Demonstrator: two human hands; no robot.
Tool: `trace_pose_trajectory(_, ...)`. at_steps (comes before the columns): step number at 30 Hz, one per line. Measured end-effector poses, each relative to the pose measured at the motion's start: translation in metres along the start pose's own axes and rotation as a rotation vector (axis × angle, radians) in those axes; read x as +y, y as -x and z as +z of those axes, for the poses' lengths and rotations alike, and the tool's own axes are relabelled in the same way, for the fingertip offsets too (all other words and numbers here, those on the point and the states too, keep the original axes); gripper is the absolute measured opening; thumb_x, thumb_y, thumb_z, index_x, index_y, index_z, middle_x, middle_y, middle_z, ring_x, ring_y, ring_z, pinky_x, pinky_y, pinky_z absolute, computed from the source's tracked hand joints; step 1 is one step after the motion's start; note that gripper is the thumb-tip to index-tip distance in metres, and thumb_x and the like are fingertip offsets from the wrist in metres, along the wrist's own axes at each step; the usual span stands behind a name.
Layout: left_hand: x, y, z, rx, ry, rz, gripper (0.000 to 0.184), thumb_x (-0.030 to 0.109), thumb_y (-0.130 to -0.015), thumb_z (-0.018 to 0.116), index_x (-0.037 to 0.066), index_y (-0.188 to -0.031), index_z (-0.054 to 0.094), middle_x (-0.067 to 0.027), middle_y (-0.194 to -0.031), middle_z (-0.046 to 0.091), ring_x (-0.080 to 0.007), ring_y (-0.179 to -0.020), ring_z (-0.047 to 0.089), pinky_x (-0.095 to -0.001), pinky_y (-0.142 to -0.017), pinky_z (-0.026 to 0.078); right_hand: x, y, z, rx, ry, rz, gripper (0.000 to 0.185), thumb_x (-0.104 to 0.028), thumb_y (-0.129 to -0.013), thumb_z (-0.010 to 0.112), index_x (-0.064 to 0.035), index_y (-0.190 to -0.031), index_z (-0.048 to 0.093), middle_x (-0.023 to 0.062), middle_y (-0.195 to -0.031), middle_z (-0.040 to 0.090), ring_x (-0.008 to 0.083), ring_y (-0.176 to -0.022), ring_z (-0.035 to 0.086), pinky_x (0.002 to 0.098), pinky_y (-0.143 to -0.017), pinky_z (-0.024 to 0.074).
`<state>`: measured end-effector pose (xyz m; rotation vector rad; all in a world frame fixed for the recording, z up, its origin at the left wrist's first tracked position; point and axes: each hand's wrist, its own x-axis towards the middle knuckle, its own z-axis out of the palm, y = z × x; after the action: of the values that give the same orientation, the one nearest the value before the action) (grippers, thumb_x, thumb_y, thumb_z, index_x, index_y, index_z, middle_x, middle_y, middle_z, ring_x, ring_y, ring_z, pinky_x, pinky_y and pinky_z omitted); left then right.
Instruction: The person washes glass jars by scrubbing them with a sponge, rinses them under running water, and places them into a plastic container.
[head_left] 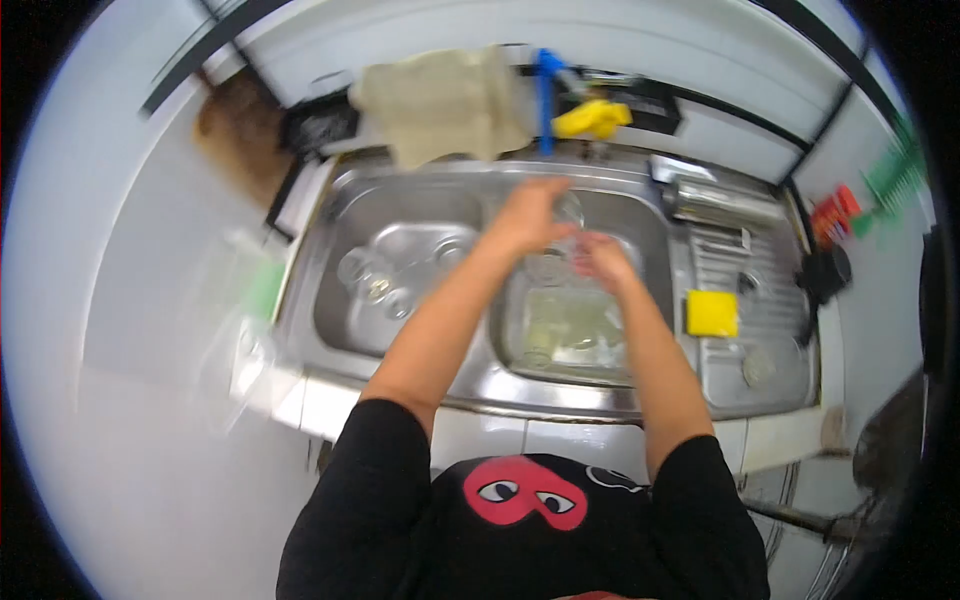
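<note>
My left hand (533, 215) is over the back of the right sink basin (655, 215), its fingers curled round a clear glass (569, 210). Just below and to the right, my right hand (602, 260) is close to that glass. Its fingers are smeared by motion, so their grip does not show clearly. Under the hands, another clear round glass (546, 266) sits in the basin. A rectangular clear container (575, 325) lies at the basin's front. Several clear glasses (398, 303) are in the left basin (335, 220).
A yellow sponge (712, 314) lies beside the ribbed drainboard (715, 265). A steel cylinder (728, 203) rests at the drainboard's back. Behind the sink hang a beige cloth (440, 105) and a yellow cloth or glove (593, 119). A black-handled pan stands at right.
</note>
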<state>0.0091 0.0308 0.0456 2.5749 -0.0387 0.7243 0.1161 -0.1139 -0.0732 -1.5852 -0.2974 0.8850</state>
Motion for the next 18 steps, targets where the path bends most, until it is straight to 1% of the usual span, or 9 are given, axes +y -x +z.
trace_pose_trajectory(2,0.006,0.021,0.001,-0.355,-0.281,-0.102,0.061,0.018,-0.061,0.074,0.01,-0.117,0.05,-0.0217,-0.114,0.049,-0.0348,-0.107,0.048,-0.0419,-0.091,0.04,0.01,0.001,-0.005,0.072,0.35,-0.098,0.032,-0.028,-0.087,0.049,-0.0068,-0.11,0.054,0.0043,-0.091,0.058,0.0142,-0.068,0.053,0.0302,-0.062,0.046)
trace_pose_trajectory(3,0.002,0.034,0.001,-0.355,-0.26,-0.105,0.062,0.015,-0.061,0.073,0.012,-0.118,0.049,-0.0198,-0.115,0.047,-0.0355,-0.106,0.047,-0.0416,-0.09,0.041,0.014,0.001,-0.01,0.115,0.605,-0.221,0.031,-0.024,-0.083,0.052,-0.001,-0.102,0.059,0.0113,-0.087,0.064,0.0219,-0.079,0.059,0.0335,-0.07,0.0456)
trace_pose_trajectory(5,0.011,0.049,-0.02,-0.37,-0.243,-0.212,0.06,0.013,-0.062,0.073,0.013,-0.117,0.049,-0.0189,-0.11,0.048,-0.0349,-0.104,0.048,-0.041,-0.089,0.041,0.016,0.008,-0.018,0.114,0.911,-0.341,0.031,-0.022,-0.079,0.055,-0.0014,-0.102,0.06,0.0174,-0.097,0.062,0.0273,-0.092,0.059,0.0338,-0.079,0.0446)
trace_pose_trajectory(8,0.01,0.079,-0.06,-0.159,-0.105,-0.291,0.059,0.011,-0.062,0.072,0.013,-0.117,0.049,-0.0184,-0.11,0.048,-0.0344,-0.103,0.048,-0.0405,-0.089,0.041,0.008,0.034,-0.025,0.016,0.899,-0.379,0.031,-0.018,-0.079,0.056,-0.0015,-0.105,0.058,0.0175,-0.099,0.062,0.0275,-0.092,0.06,0.0324,-0.081,0.0444)
trace_pose_trajectory(10,0.01,0.11,-0.099,0.14,-0.042,-0.257,0.057,0.009,-0.062,0.072,0.013,-0.115,0.051,-0.0164,-0.109,0.047,-0.0329,-0.103,0.048,-0.0388,-0.089,0.041,0.01,0.046,-0.033,0.008,0.871,-0.352,0.029,-0.016,-0.08,0.056,-0.0012,-0.105,0.058,0.0152,-0.099,0.062,0.0242,-0.087,0.061,0.0302,-0.079,0.0446)
trace_pose_trajectory(14,0.025,0.172,-0.218,0.378,-0.329,-0.343,0.058,0.006,-0.059,0.073,0.013,-0.113,0.053,-0.0137,-0.108,0.046,-0.0296,-0.1,0.049,-0.0353,-0.087,0.042,0.0,0.079,-0.045,-0.034,0.786,-0.284,0.028,-0.013,-0.082,0.054,-0.001,-0.107,0.057,0.0107,-0.097,0.062,0.0182,-0.082,0.059,0.0278,-0.077,0.0441)
trace_pose_trajectory(15,0.036,0.187,-0.25,0.406,-0.412,-0.401,0.057,0.006,-0.058,0.073,0.014,-0.112,0.054,-0.0125,-0.107,0.048,-0.0283,-0.097,0.051,-0.0353,-0.084,0.044,-0.001,0.085,-0.048,-0.036,0.79,-0.293,0.028,-0.013,-0.083,0.054,-0.0008,-0.107,0.057,0.0099,-0.097,0.062,0.0171,-0.081,0.058,0.0272,-0.076,0.0439)
trace_pose_trajectory(17,0.044,0.22,-0.298,0.46,-0.535,-0.67,0.058,0.006,-0.058,0.074,0.014,-0.112,0.054,-0.0123,-0.106,0.05,-0.0282,-0.097,0.052,-0.0355,-0.083,0.045,0.002,0.091,-0.053,-0.041,0.785,-0.343,0.028,-0.013,-0.084,0.053,-0.0004,-0.108,0.056,0.0089,-0.096,0.062,0.0155,-0.08,0.057,0.0267,-0.075,0.0436)
trace_pose_trajectory(18,0.041,0.24,-0.319,0.451,-0.615,-0.712,0.057,0.005,-0.059,0.072,0.013,-0.112,0.053,-0.0136,-0.107,0.05,-0.0293,-0.098,0.052,-0.0363,-0.084,0.045,0.006,0.092,-0.057,-0.042,0.774,-0.381,0.028,-0.012,-0.084,0.053,-0.0002,-0.109,0.056,0.0087,-0.096,0.061,0.0151,-0.08,0.056,0.0267,-0.074,0.0435)
